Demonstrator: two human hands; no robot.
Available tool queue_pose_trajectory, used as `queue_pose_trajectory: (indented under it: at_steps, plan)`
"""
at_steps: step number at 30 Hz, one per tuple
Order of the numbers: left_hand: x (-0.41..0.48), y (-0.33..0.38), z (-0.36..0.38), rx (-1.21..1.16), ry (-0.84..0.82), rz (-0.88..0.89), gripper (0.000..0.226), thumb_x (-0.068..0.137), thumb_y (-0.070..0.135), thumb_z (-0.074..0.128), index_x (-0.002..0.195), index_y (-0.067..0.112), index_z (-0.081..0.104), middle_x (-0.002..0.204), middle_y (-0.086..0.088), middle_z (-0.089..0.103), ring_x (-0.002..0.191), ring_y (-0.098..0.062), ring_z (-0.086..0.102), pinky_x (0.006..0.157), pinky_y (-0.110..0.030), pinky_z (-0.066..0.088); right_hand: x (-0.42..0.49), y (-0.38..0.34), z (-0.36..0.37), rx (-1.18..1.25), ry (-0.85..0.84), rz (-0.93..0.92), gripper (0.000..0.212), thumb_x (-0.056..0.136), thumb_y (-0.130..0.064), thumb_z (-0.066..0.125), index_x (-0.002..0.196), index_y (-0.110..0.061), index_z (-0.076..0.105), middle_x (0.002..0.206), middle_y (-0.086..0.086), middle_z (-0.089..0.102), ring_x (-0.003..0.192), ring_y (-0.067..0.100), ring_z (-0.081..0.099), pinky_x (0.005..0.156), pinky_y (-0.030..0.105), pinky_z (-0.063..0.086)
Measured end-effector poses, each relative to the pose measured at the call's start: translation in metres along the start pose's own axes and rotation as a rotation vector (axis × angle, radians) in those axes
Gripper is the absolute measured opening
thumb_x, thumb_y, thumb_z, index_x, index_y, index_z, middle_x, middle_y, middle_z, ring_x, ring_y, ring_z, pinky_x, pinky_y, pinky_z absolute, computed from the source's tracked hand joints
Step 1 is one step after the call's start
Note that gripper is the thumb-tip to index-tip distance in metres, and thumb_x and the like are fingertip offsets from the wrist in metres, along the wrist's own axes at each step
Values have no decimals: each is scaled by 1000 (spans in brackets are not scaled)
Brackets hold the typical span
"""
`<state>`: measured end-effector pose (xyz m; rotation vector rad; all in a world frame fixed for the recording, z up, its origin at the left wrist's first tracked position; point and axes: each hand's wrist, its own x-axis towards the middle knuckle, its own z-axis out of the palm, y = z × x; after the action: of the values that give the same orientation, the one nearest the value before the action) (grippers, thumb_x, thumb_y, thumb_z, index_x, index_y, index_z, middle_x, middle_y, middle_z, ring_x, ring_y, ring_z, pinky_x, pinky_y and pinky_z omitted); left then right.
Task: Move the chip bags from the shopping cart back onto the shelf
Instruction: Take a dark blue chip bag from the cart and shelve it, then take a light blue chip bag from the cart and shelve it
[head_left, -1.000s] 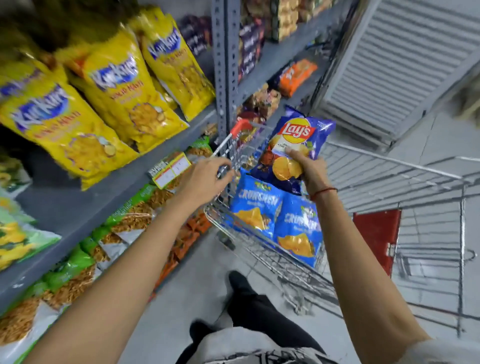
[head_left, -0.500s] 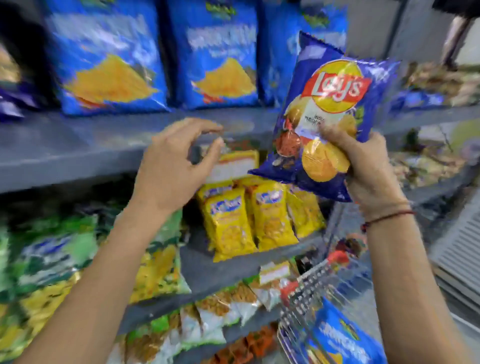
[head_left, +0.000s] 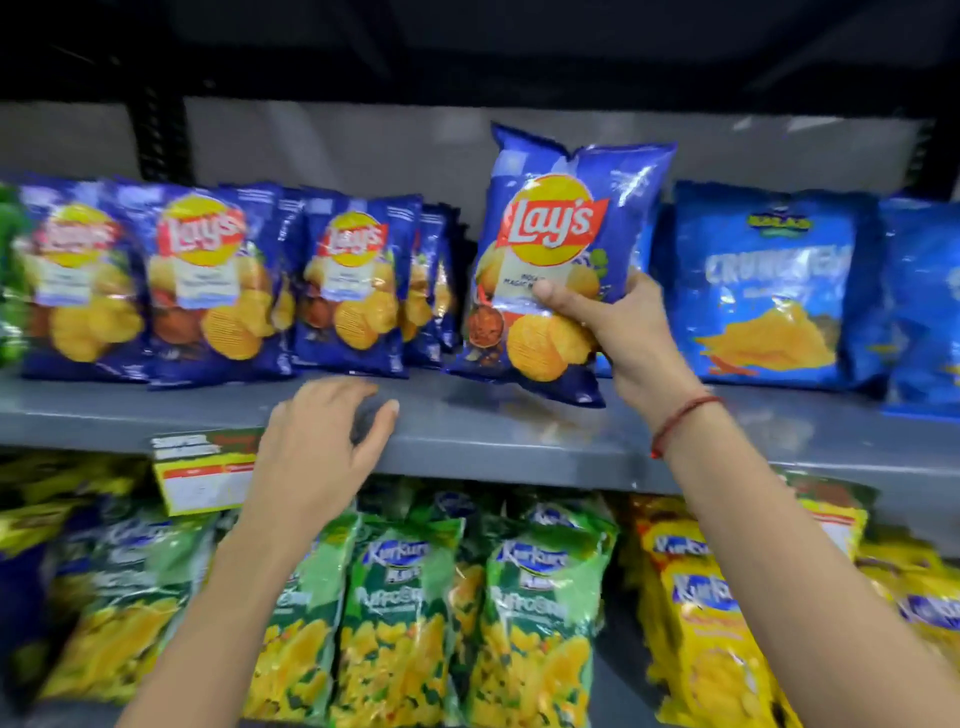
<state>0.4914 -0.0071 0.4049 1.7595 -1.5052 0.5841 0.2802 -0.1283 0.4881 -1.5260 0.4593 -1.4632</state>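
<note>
Right hand (head_left: 631, 338) clamps the Lay's bag (head_left: 550, 260) upright, its base just over the shelf (head_left: 493, 431) gap; left hand (head_left: 322, 441) spread, empty.

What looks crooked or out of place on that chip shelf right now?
Only the blue Lay's bag in the right hand: it is tilted, held over the gap on the grey shelf between the Lay's row and the lighter blue bags, not yet set down. The left hand is empty. Nothing looks spilled or torn.
</note>
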Motion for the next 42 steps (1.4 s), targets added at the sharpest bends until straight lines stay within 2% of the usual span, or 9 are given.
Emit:
queue_pose_trajectory:
  at_steps: [5, 11, 16, 20, 25, 28, 32, 38, 42]
  plan:
    - [-1, -12, -8, 96, -20, 31, 56, 86, 49, 31, 92, 8, 68, 87, -12, 72, 86, -32, 65, 76, -41, 52, 30, 30, 69, -3, -104, 79, 54, 67, -3, 81, 116, 1, 60, 95, 6, 72, 69, 5, 70, 61, 20, 57]
    - [-4, -10, -5, 76, -28, 38, 44, 90, 42, 34, 86, 13, 68, 78, -6, 71, 79, -27, 64, 68, -36, 45, 47, 60, 119, -38, -154, 113, 57, 65, -6, 84, 117, -1, 60, 115, 17, 70, 98, 25, 69, 87, 40, 57]
    - [-7, -10, -3, 39, 30, 84, 43, 91, 38, 31, 80, 15, 65, 71, -1, 68, 69, -22, 63, 61, -30, 42, 49, 79, 133, -236, -220, 149, 93, 59, -30, 88, 137, -7, 43, 134, 11, 59, 121, 26, 58, 102, 46, 48]
    - [-10, -11, -1, 20, 78, 97, 38, 91, 32, 37, 83, 13, 69, 76, 2, 72, 71, -17, 66, 64, -27, 47, 47, 82, 129, -358, -214, 84, 77, 58, -45, 85, 123, -19, 54, 120, -1, 68, 110, 18, 64, 98, 40, 51]
    - [-11, -11, 2, 24, 86, 106, 39, 90, 29, 37, 84, 9, 70, 81, -2, 75, 76, -19, 69, 68, -30, 50, 42, 75, 120, -329, -145, 100, 84, 57, -45, 86, 126, -17, 48, 113, -2, 66, 103, 14, 64, 90, 35, 55]
    - [-12, -12, 3, 47, 78, 116, 41, 90, 29, 36, 85, 8, 71, 83, -5, 75, 78, -21, 70, 70, -32, 51, 29, 63, 105, -354, -63, 27, 74, 64, -47, 81, 123, -18, 47, 96, -8, 59, 88, 5, 59, 71, 18, 49]
    - [-12, -10, 7, 1, 94, 103, 41, 91, 31, 35, 86, 8, 68, 82, -7, 73, 77, -26, 67, 70, -34, 49, 4, 39, 70, -309, -11, -60, 60, 71, -40, 78, 121, -20, 50, 100, -3, 60, 90, 12, 61, 67, 10, 49]
    - [-12, 60, 26, -249, 158, 224, 31, 90, 29, 44, 88, 8, 67, 87, -7, 72, 85, -26, 65, 77, -35, 48, -56, -1, -20, -338, 116, -208, 32, 76, -22, 76, 102, -20, 58, 90, -4, 64, 77, 2, 62, 75, 16, 51]
    - [-22, 137, 53, -422, 131, 367, 25, 90, 24, 49, 85, 7, 67, 88, -7, 73, 85, -26, 65, 79, -30, 44, -111, -13, -101, -397, 250, -177, 23, 79, -16, 73, 96, -23, 60, 87, 1, 66, 74, 2, 62, 77, 21, 52]
